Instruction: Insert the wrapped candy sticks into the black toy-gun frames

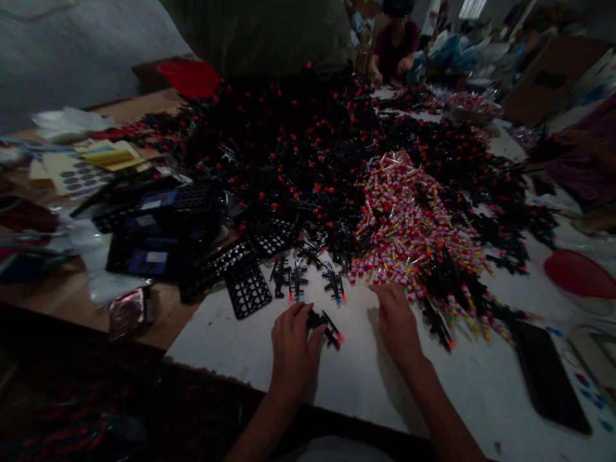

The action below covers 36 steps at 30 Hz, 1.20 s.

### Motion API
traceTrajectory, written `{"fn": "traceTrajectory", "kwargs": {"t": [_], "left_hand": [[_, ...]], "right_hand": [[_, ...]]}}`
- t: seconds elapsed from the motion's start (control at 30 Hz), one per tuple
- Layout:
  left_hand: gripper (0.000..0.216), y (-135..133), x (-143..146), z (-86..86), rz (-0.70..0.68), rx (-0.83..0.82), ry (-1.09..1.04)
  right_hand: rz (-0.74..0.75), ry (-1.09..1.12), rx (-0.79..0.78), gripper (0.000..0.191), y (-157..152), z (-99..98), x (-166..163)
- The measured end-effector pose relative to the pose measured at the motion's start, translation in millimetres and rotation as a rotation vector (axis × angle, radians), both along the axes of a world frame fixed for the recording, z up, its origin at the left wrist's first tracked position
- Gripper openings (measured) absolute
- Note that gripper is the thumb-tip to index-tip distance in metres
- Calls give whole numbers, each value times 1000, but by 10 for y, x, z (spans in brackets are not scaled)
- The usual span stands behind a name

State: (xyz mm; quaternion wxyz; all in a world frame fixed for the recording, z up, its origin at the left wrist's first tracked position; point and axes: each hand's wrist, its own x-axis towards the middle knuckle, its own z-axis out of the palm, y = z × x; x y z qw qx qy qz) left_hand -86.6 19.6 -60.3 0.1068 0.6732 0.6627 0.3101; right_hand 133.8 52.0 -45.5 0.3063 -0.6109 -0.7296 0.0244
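A small black toy gun (pixel 326 326) with an orange tip is between the thumb and fingers of my left hand (pixel 292 340), low over the white table surface. My right hand (pixel 397 321) reaches to the near edge of a heap of small wrapped candies (pixel 402 224) in pink, white and yellow. Its fingers stretch forward, with nothing visible in them. Beyond my left hand, several toy guns (pixel 333 282) lie on the white surface. Left of them is a black lattice tray (pixel 248 290).
A large mound of black toy guns (pixel 289 141) with orange tips fills the table's far side. Stacked black trays (pixel 149 256) stand at left, near sticker sheets (pixel 79 173). A phone (pixel 548 375) and a red bowl (pixel 580 273) lie at right. A person (pixel 395 48) sits across.
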Motion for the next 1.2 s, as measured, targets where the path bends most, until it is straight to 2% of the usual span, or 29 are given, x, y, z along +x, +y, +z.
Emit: {"fn": "traceTrajectory", "kwargs": {"t": [0.1, 0.2, 0.3, 0.37, 0.5, 0.6, 0.7, 0.8, 0.9, 1.0, 1.1, 1.2], "left_hand": [[37, 144, 146, 75, 12, 2, 44], [45, 417, 246, 177, -97, -70, 142], [53, 660, 243, 228, -330, -162, 245], [50, 733, 217, 234, -409, -187, 291], [53, 726, 204, 257, -444, -220, 302], [57, 748, 227, 309, -451, -240, 305], [43, 820, 263, 358, -457, -254, 304], [34, 863, 299, 378, -471, -328, 250], [34, 835, 310, 385, -417, -352, 120], [18, 747, 291, 405, -286, -389, -131], [23, 625, 289, 439, -151, -510, -601], [32, 496, 336, 479, -100, -621, -1097]], "right_hand": [[-99, -54, -124, 29, 298, -122, -479], [-173, -148, -169, 23, 453, -164, -620], [-148, -190, -202, 17, 375, -158, -463], [-158, -172, -236, 15, 245, -145, -278], [-125, -46, -302, 15, 26, -100, 52], [-107, 18, -310, 16, -29, -72, 176], [-155, 23, -282, 25, -41, -50, 180], [-146, -54, -345, 31, -65, -13, 80], [-135, -172, -453, 25, -114, 22, -50], [-149, -251, -469, 20, -171, -4, -102], [-174, -243, -397, 13, -208, -110, -42], [-153, -122, -280, 21, -226, -208, 72]]}}
